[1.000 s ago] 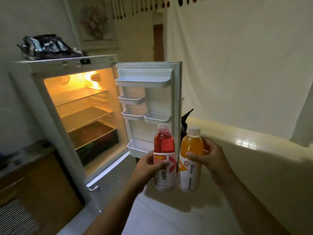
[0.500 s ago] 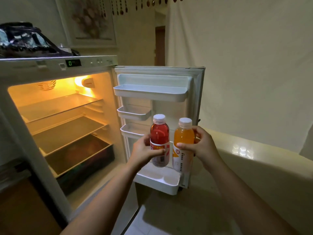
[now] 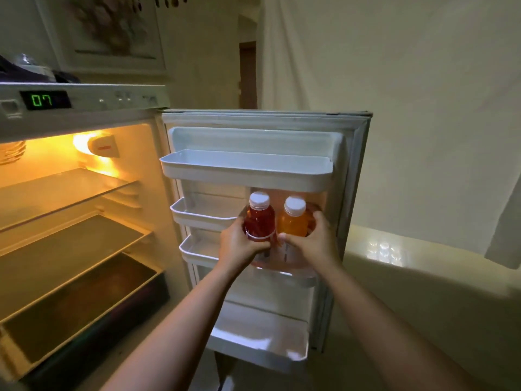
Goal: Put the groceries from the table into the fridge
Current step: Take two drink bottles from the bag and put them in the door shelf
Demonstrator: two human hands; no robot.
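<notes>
Above the fridge point(image 3: 158, 176) interior, green display point(image 3: 42, 100) digits "07"; bottle labels unreadable

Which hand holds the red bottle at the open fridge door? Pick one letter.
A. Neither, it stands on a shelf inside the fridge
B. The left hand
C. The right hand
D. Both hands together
B: the left hand is wrapped round the red bottle, while the right hand holds the orange bottle beside it.
</notes>
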